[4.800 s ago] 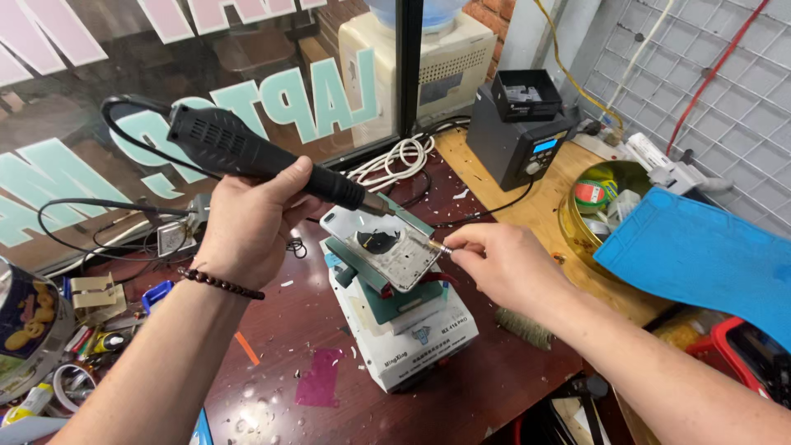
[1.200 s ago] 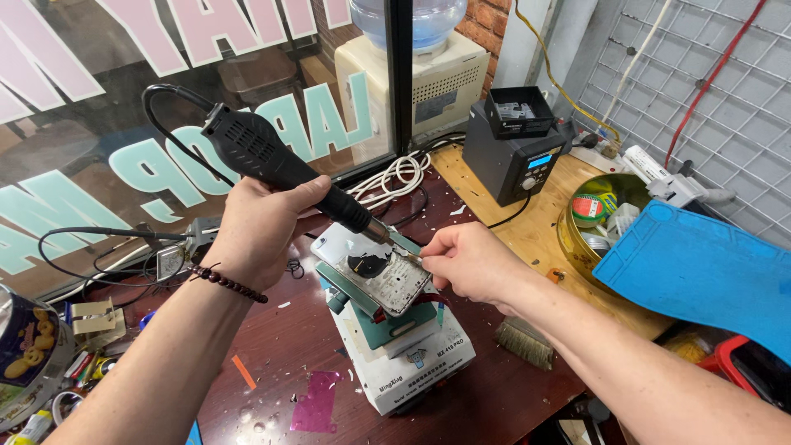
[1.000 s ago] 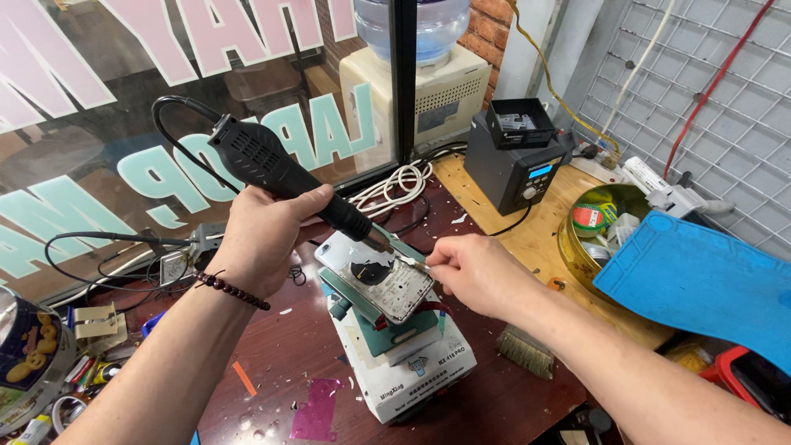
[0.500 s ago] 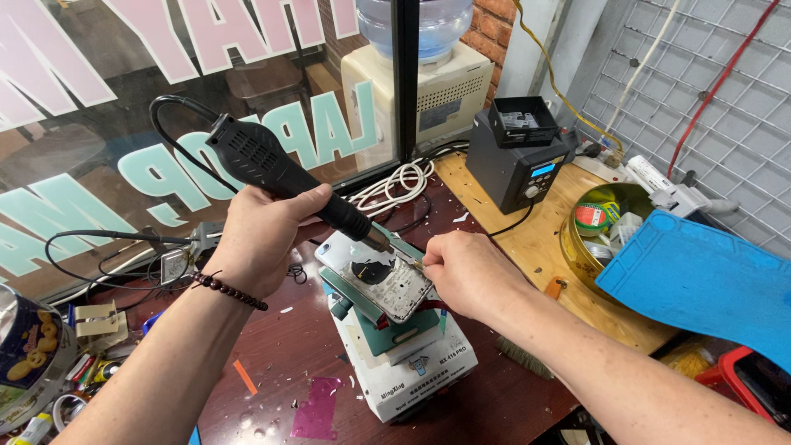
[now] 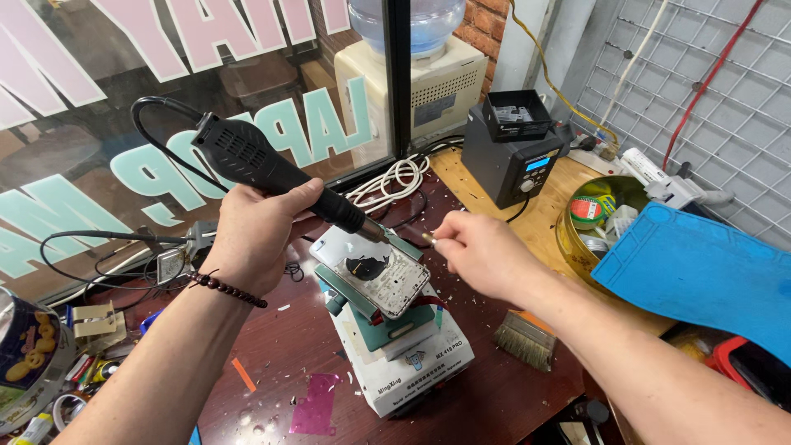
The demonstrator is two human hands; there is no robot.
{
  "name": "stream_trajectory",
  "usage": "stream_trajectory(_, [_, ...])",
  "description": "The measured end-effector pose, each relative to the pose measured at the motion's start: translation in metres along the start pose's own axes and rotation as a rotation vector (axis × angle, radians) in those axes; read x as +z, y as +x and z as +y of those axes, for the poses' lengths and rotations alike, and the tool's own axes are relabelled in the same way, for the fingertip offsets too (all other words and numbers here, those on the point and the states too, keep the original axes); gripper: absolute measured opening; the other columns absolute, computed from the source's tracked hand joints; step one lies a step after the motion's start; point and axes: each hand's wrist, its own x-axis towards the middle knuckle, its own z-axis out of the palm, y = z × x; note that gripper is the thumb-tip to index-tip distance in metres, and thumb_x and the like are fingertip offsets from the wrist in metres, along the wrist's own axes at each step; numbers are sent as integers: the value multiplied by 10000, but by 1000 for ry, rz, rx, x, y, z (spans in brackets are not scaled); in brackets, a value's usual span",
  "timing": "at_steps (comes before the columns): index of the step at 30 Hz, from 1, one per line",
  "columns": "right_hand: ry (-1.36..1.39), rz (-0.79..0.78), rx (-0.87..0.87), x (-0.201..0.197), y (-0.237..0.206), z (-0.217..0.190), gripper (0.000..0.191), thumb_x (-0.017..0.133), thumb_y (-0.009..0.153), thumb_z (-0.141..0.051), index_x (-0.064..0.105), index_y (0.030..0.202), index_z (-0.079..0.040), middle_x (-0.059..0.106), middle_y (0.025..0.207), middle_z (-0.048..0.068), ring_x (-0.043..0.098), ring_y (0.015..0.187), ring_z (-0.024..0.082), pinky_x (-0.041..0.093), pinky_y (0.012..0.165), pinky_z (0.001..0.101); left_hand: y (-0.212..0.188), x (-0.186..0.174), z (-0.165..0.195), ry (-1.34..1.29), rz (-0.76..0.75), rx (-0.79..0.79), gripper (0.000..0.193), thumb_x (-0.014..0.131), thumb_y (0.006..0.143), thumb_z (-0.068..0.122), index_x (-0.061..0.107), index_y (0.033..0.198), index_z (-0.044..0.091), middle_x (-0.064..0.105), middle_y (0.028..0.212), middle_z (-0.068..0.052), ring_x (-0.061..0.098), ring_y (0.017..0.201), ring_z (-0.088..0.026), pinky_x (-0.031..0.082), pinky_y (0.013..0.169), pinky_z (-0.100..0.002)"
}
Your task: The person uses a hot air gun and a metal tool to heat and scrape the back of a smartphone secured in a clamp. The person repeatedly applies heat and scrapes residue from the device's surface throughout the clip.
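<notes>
Two hands work over a phone held in a stand on the dark red counter point(image 5: 272, 363).

The left hand point(image 5: 255, 235) has a tight grip on a black hot-air tool point(image 5: 264, 169), with its tip pointing down at the silver phone back point(image 5: 375, 272). The phone lies tilted on a green and white stand point(image 5: 404, 350). The right hand point(image 5: 482, 255) pinches a small metal tool point(image 5: 428, 238) just above the phone's far edge. A small brush point(image 5: 527, 339) lies near the stand.
</notes>
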Motion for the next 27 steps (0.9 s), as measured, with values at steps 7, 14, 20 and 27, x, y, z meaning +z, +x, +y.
stream_trajectory(7, [225,-202,206,-6,-15,3,244,657,896,-176,715,1108,-72,750,801,56,678,519,123,518,428,285,-9,-3,14,-36,6,-54,169,692,905,80,619,1022,-17,720,981,-137,762,858,-242,608,619,-318])
stream_trajectory(14, [43,-178,164,1,-17,-7,207,621,918,-209,725,1003,-51,800,766,65,653,441,134,517,464,296,-14,-8,6,-15,35,-78,172,701,910,82,623,1019,-27,715,980,-150,746,839,-251,595,628,-342])
stream_trajectory(20, [28,-191,194,9,-17,-8,189,611,927,-203,708,964,-45,788,728,59,641,434,144,513,463,310,-13,-12,1,-19,43,-48,169,703,900,63,624,1010,-39,711,993,-135,747,856,-239,653,719,-342])
stream_trajectory(27, [246,-186,198,17,-14,4,185,624,936,-176,711,952,-13,769,717,76,559,408,120,437,414,280,-10,-13,-1,11,36,-56,181,702,893,58,620,1034,-20,718,1006,-124,750,880,-229,653,741,-345])
